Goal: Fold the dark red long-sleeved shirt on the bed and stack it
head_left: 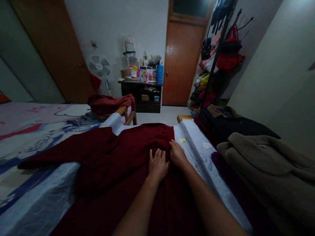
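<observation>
A dark red coat (98, 157) lies spread on the bed in front of me, one sleeve stretched out to the left. On its upper right part rests my left hand (158, 165), palm down with the fingers a little apart. Just to the right of it, my right hand (178, 154) is at the coat's right edge, its fingers bent and closed on the cloth. The right thumb is largely hidden. Light blue patterned bedding (197, 147) shows beyond that edge.
Folded clothes, including a grey-brown coat (265, 157) and a black garment (236, 123), are piled at the right. A reddish folded cloth (110, 104) lies at the left by a wooden bed frame (131, 116). Behind stand a fan (99, 67), a dark cabinet (130, 98) and a door (183, 62).
</observation>
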Tool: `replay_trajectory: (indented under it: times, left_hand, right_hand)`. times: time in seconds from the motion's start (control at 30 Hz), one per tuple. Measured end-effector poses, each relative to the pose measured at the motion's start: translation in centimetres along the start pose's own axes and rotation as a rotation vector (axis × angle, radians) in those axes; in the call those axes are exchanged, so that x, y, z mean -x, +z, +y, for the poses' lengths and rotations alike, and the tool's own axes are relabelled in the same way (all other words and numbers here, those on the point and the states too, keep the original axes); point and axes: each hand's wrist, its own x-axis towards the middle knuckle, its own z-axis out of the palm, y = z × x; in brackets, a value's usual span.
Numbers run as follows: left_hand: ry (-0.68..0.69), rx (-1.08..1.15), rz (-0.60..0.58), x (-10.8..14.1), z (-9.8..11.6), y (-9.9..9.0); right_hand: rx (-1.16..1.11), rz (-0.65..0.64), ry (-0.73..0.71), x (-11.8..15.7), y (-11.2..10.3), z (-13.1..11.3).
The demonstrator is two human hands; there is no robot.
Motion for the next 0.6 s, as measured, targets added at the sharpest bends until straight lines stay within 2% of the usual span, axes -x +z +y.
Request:
replay_trajectory:
  times: [0.1, 0.2, 0.27, 0.4, 0.6]
  left_hand:
    - [-0.006, 0.013, -0.002, 0.0, 0.2, -0.1]
    - [-0.055, 0.001, 0.031, 0.2, 0.4, -0.1]
    - [-0.081, -0.017, 0.046, 0.2, 0.6, -0.1]
    - [-0.094, -0.030, 0.043, 0.2, 0.8, -0.2]
    - [-0.091, -0.018, 0.020, 0.2, 0.7, -0.3]
  right_hand:
    - [0.030, -0.026, -0.032, -2.7, 1.7, 0.1]
    - [0.034, -0.105, -0.039, -4.1, 2.8, 0.7]
    - [0.041, -0.109, -0.062, -4.8, 3.0, 1.1]
    - [-0.004, -0.075, -0.068, -6.9, 2.3, 1.7]
    - [-0.022, 0.056, 0.098, -11.7, 0.0, 3.8]
